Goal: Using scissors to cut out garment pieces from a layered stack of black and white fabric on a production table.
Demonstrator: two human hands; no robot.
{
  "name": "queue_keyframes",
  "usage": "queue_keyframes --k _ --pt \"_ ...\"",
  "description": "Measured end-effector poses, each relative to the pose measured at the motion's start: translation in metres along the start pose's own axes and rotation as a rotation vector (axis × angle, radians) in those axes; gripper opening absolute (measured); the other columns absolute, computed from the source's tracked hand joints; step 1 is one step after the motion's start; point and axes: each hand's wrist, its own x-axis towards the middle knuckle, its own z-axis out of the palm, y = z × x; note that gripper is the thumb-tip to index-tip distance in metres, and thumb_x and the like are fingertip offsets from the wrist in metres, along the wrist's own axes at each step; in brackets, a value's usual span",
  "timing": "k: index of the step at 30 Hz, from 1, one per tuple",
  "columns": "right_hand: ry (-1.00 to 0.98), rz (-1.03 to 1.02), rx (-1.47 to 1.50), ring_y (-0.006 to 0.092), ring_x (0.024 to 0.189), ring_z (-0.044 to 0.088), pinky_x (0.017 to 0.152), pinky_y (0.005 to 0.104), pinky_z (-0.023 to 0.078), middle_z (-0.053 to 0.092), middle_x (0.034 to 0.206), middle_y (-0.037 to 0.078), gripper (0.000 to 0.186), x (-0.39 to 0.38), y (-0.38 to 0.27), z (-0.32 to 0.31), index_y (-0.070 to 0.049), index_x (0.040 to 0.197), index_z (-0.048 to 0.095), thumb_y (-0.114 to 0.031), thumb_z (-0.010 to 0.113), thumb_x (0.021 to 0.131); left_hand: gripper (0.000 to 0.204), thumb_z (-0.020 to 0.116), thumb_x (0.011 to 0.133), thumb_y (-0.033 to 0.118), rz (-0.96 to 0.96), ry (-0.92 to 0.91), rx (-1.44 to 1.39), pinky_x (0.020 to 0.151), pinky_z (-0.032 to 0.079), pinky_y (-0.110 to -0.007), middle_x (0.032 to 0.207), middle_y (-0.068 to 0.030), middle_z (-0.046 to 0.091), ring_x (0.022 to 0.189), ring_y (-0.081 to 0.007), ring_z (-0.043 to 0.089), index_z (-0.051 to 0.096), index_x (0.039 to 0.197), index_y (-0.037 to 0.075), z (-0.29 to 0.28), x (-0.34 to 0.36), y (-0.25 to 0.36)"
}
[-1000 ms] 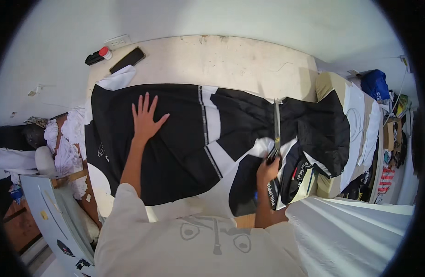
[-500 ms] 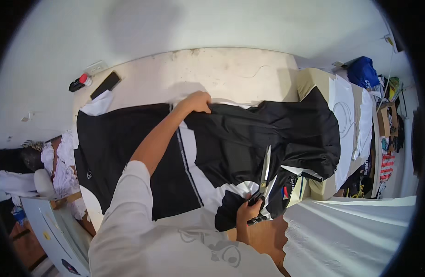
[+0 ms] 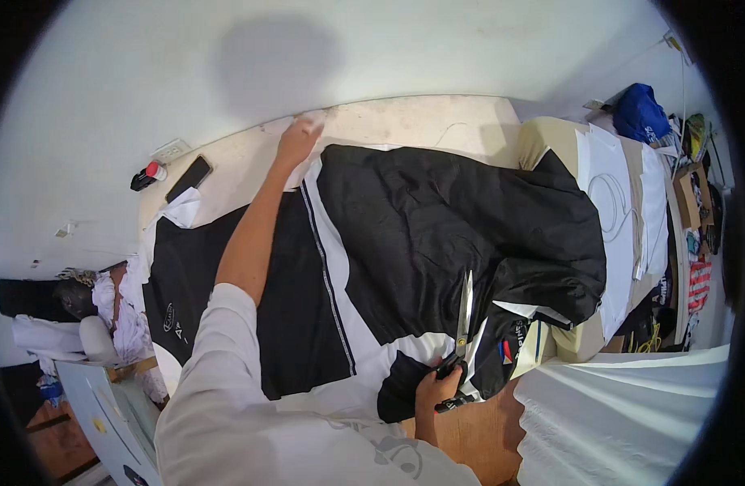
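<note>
A large black and white garment [image 3: 413, 235] lies spread over a pale table, with a white band [image 3: 334, 267] crossing it. My right hand [image 3: 435, 390] grips black-handled scissors [image 3: 463, 324] near the garment's front edge. Their blades point away from me, over the black cloth. Beyond the cloth's far edge, my left hand [image 3: 295, 142] reaches over the table near the wall. Its fingers are smeared by motion, and a whitish patch shows at their tips. Whether they hold anything is unclear. A white scrap [image 3: 181, 209] lies at the garment's far left corner.
A black phone [image 3: 189, 179] and a red-capped item [image 3: 155, 170] sit at the back left. Padded cream bundles with white sheets [image 3: 640, 219] stand on the right, beside a blue bag [image 3: 640, 113]. White curtain-like cloth [image 3: 623, 405] hangs at the near right.
My left hand has moved away and to the left, off the garment's far edge. The cloth's middle now reaches farther back and lies flatter. My right hand still holds the scissors.
</note>
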Motion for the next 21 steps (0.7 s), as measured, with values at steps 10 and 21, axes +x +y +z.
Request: queue_keyframes --k 10,21 --pt "0.108 -0.086 -0.015 0.0515 0.113 0.067 0.101 0.0509 0.053 0.068 0.119 0.032 0.049 -0.003 0.006 -0.002 0.009 0.132 0.058 0.003 0.071 0.084 0.038 0.083 0.086 0.032 -0.401 -0.844 -0.551 0.070 0.056 -0.030 0.078 -0.0065 0.069 0.076 -0.0177 0.070 0.071 0.105 0.002 -0.045 -0.039 0.004" --pt "0.099 -0.136 -0.039 0.0428 0.103 0.070 0.092 0.0434 0.055 0.070 0.127 0.027 0.042 0.002 0.003 -0.001 0.009 0.134 0.059 0.000 0.071 0.095 0.055 0.091 0.079 0.037 0.054 -0.699 0.233 0.082 0.053 -0.039 0.099 -0.0144 0.075 0.093 -0.0228 0.067 0.076 0.113 -0.004 -0.088 -0.054 -0.067"
